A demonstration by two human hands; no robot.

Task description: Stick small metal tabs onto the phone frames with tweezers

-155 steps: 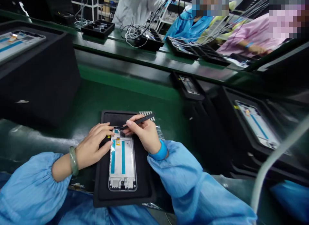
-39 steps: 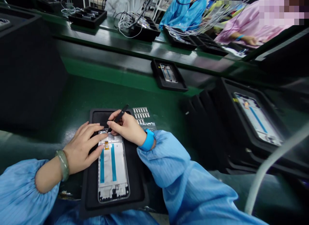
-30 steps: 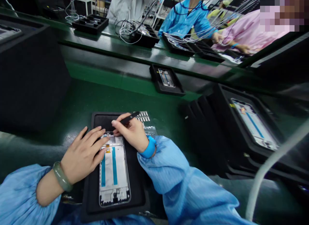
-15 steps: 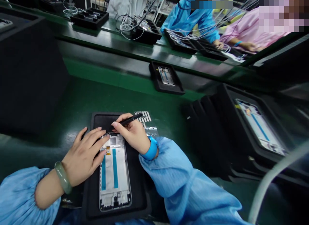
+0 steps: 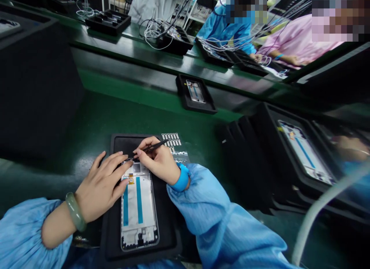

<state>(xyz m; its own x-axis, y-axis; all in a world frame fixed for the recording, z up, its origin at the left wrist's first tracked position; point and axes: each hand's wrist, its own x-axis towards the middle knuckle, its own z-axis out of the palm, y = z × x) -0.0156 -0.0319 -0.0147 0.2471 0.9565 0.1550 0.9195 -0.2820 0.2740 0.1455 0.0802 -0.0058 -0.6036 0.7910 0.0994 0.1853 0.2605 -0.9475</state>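
Note:
A phone frame [image 5: 147,207] with two blue strips and a small orange flex piece lies in a black foam tray [image 5: 167,226]. My left hand [image 5: 102,184] rests over its upper left edge, fingers stretched out and fingertips on the top rim. In my right hand [image 5: 157,161], black tweezers [image 5: 156,145] are pinched between thumb and fingers. Their working tips are hidden by my fingers at the frame's top edge. Just beyond my right hand, a sheet of small white stickers [image 5: 172,137] lies on the green table [image 5: 95,115].
To the right rises a stack of black trays [image 5: 260,165], its top one holding another phone frame [image 5: 306,149]. A single tray [image 5: 206,105] with a frame sits farther back. Big black trays [image 5: 34,88] stand left. A pale hose [image 5: 315,219] curves at lower right. Co-workers sit opposite.
The tweezers have turned slightly in my right hand, which stays at the frame's top edge. My left hand keeps its place. A blurred hand and blue sleeve have appeared at the far right, by the stacked trays.

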